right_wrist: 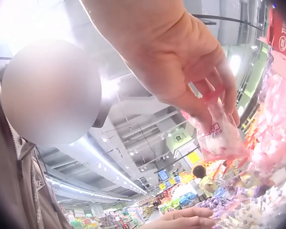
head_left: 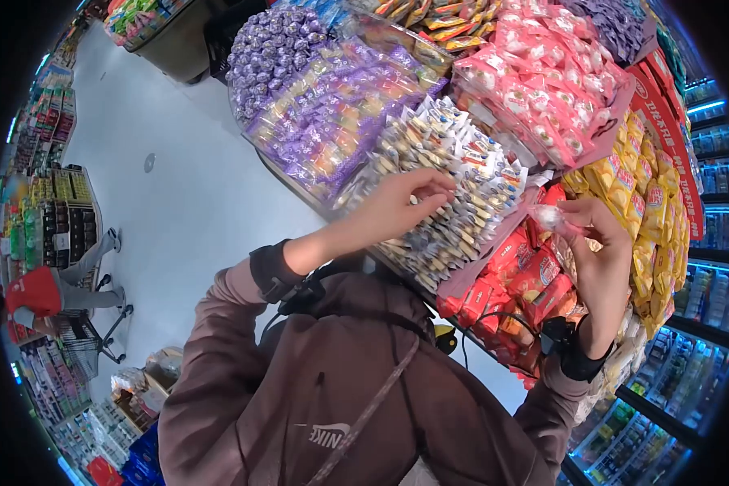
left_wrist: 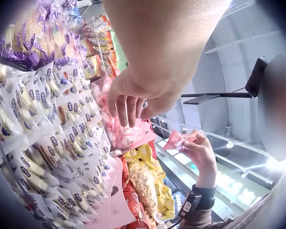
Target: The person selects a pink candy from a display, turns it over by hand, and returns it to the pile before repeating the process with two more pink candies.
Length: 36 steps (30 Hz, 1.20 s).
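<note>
My right hand pinches a small pink and clear wrapped packet between thumb and fingers. White contents show through its wrapper in the right wrist view. It is held up over red packets, near the heap of similar pink packets. Over a heap of white stick-shaped snack packets, my left hand hangs with loosely bent fingers and nothing between them. From the left wrist view, the same left hand shows its fingers pointing down, apart from the packets.
Purple-wrapped sweets and purple bags fill the far left of the display. Yellow packets lie at the right, by a red sign. Across the floor, a person in a red top stands by a cart.
</note>
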Available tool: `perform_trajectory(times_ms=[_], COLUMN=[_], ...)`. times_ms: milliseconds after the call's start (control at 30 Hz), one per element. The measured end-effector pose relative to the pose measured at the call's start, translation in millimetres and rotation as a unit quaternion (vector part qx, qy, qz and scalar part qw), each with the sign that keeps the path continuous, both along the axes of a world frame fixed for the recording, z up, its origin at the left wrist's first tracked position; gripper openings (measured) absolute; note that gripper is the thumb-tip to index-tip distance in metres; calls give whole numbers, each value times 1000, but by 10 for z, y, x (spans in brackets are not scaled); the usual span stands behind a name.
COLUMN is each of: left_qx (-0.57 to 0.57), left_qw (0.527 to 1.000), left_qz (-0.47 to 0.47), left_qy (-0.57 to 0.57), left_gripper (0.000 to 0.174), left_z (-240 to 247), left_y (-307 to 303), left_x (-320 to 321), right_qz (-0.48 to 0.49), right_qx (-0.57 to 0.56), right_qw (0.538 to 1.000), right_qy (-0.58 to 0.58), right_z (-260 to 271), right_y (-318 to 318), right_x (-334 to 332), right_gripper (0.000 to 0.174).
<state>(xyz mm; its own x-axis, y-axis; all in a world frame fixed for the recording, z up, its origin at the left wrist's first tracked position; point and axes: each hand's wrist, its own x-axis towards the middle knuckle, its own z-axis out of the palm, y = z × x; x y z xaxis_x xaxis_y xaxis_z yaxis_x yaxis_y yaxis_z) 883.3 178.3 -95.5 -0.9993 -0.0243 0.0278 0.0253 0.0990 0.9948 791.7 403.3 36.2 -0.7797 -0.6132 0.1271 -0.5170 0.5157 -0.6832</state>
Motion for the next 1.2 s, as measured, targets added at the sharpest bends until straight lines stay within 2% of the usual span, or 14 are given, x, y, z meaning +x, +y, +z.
perform_trajectory(times_ms=[67,233,367,467,533,600,633,700,767,933,1067,1200], left_qx=[-13,19,-2,1,119,334,335,347,365,421,440,445], left_qw=[1000,1000,999,983,924,794,749,717,732,774,796,775], left_qz=[-10,-9,10,-88,-174,-247,-335,-404,-407,-344,-312,-320], left_qy=[5,-4,40,159,319,444,463,450,406,323,273,315], left_gripper=[23,21,18,13,7,15,13,15,14,14,15,14], left_z=[-16,-132,-179,326,764,1158,1301,1482,1585,1712,1789,1777], left_y=[-93,-296,-399,-599,-646,-500,-543,-606,-639,-573,-567,-512], left_x=[5,30,43,162,293,435,433,535,580,677,714,636], right_qz=[-25,-86,-81,-80,-88,-96,-100,-106,-105,-133,-130,-121], right_qx=[19,2,4,10,8,15,8,-4,-10,-17,-21,-36], right_qw=[999,994,996,996,996,995,994,994,994,988,989,991], right_qy=[-8,-74,-33,-21,-20,-26,-31,-41,-36,-81,-68,-52], right_z=[-16,-190,-255,-272,-293,-292,-286,-266,-243,-170,-169,-177], right_y=[-76,-180,-267,-276,-270,-262,-260,-263,-259,-249,-229,-271], right_x=[-1,-182,-245,-254,-257,-261,-262,-259,-260,-248,-270,-278], right_gripper=[9,14,17,18,16,15,15,14,13,10,10,11])
